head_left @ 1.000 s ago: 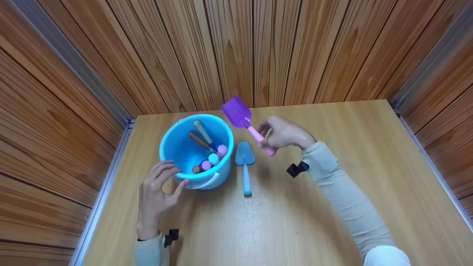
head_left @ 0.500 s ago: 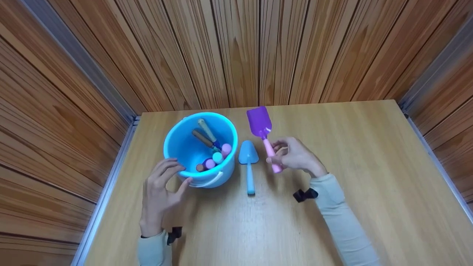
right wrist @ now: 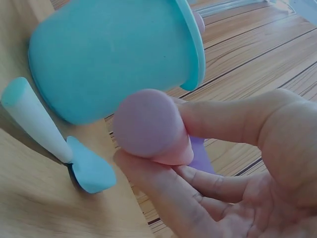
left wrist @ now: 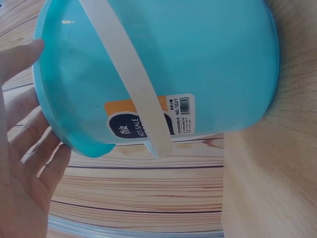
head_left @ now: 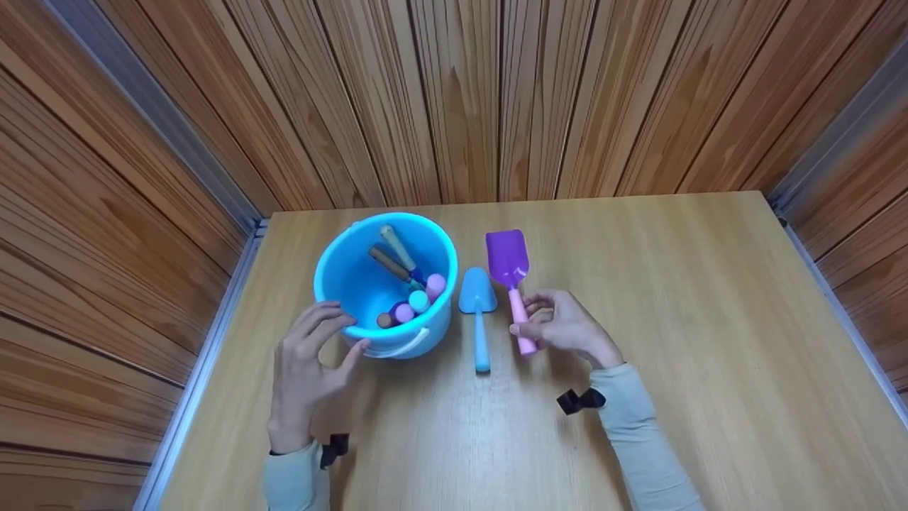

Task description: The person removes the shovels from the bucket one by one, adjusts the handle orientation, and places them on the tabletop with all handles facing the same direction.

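Note:
My right hand pinches the pink handle of a toy shovel with a purple blade; in the right wrist view the rounded handle end sits between thumb and fingers. Just left of it, a blue toy trowel lies on the table, blade away from me. My left hand touches the near left rim of a blue bucket, its thumb and fingers spread and relaxed. Inside the bucket are several tools, two with brown and tan handles, others showing pink and turquoise handle ends.
The wooden table extends right of the shovel and in front of the bucket. Wood-plank walls enclose the back and sides. A white carrying handle hangs down the bucket's outside, beside a printed label.
My right hand has brought the shovel right and toward me, away from the bucket's rim and lower beside the trowel. The blade has turned to point away. My left hand stays at the rim.

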`<state>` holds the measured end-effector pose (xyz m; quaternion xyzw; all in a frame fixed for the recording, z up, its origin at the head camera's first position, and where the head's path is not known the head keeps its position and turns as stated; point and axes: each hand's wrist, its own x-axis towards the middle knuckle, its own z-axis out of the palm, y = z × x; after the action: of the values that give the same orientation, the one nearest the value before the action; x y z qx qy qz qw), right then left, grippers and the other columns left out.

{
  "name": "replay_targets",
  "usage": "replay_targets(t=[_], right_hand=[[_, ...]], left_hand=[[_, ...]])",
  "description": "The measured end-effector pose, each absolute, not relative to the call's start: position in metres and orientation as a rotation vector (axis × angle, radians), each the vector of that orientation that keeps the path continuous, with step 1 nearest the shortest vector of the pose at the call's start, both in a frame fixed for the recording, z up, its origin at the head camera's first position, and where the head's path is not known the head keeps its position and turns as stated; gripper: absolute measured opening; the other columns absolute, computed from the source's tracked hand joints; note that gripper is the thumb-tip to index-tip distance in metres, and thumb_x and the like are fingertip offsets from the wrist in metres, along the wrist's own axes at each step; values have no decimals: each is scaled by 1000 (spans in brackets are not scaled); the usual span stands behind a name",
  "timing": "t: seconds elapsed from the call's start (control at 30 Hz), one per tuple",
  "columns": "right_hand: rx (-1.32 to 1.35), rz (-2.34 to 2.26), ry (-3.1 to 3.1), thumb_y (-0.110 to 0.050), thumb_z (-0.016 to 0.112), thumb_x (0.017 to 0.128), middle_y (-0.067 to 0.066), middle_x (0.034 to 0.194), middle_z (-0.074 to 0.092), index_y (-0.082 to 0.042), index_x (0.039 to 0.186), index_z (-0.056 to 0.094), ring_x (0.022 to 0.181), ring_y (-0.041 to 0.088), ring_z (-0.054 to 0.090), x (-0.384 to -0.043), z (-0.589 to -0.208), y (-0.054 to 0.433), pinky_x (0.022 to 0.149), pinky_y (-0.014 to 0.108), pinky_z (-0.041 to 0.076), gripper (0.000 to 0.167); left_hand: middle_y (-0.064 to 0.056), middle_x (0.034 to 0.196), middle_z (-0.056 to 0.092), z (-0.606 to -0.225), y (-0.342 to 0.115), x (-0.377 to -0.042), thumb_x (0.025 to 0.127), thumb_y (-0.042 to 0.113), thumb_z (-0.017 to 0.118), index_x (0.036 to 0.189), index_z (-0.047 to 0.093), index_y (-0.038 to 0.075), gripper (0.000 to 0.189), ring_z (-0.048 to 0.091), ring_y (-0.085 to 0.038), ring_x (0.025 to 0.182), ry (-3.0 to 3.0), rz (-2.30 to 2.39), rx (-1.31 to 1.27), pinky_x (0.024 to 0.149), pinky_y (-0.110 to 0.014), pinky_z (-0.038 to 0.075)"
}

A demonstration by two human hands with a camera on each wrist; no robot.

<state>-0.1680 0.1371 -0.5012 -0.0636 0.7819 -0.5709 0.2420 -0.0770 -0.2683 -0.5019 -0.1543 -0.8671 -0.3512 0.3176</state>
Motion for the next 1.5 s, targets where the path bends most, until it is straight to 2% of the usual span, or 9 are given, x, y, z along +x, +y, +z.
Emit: replay_targets(t=[0.2,0.4,0.63,0.83,0.93,1.2,1.5], right_hand=[[-144,-1577,2134,-17,88,89,17,117,66,5,136,59,92,22,72,-167,-511,137,77,31,61,58],[-56,-1519,2144,-19,88,90,17,121,65,3,138,58,94,23,71,-169,-524,137,79,35,63,61],[25,-1478,2182,-17,87,90,19,124,63,4,138,56,99,27,69,-176,-535,134,78,35,64,61],[55,-1448,2148,-15,86,90,18,120,64,4,133,60,96,26,69,-176,-543,131,76,35,65,54],[55,-1452,2152,-13,85,91,17,117,64,5,131,60,93,25,69,-176,-546,131,75,35,65,51],[38,-1483,2103,-9,84,92,15,108,66,8,130,62,87,22,71,-176,-553,131,71,33,65,47],[87,-1463,2116,-7,81,94,20,118,63,9,136,55,93,26,72,-177,-553,132,77,33,66,52]], left_hand=[[2,121,78,-503,-269,-80,78,24,95,113,81,13,40,69,-19,124,-2251,-861,-465,106,-45,57],[5,122,78,-503,-269,-78,76,24,96,114,81,16,41,70,-18,123,-2244,-873,-453,109,-35,54],[3,122,78,-501,-270,-79,78,25,96,116,81,17,41,70,-21,123,-2258,-889,-437,105,-47,58],[0,121,78,-501,-271,-75,78,23,96,114,81,16,40,70,-25,122,-2277,-895,-409,101,-54,60],[-1,121,78,-501,-270,-75,79,23,95,114,81,17,39,70,-25,123,-2285,-905,-410,104,-51,59],[-1,119,78,-504,-271,-74,77,23,96,113,81,16,39,71,-25,122,-2281,-874,-412,110,-33,52],[1,122,78,-501,-270,-78,78,23,95,114,81,16,39,70,-24,124,-2272,-879,-428,112,-29,50]])
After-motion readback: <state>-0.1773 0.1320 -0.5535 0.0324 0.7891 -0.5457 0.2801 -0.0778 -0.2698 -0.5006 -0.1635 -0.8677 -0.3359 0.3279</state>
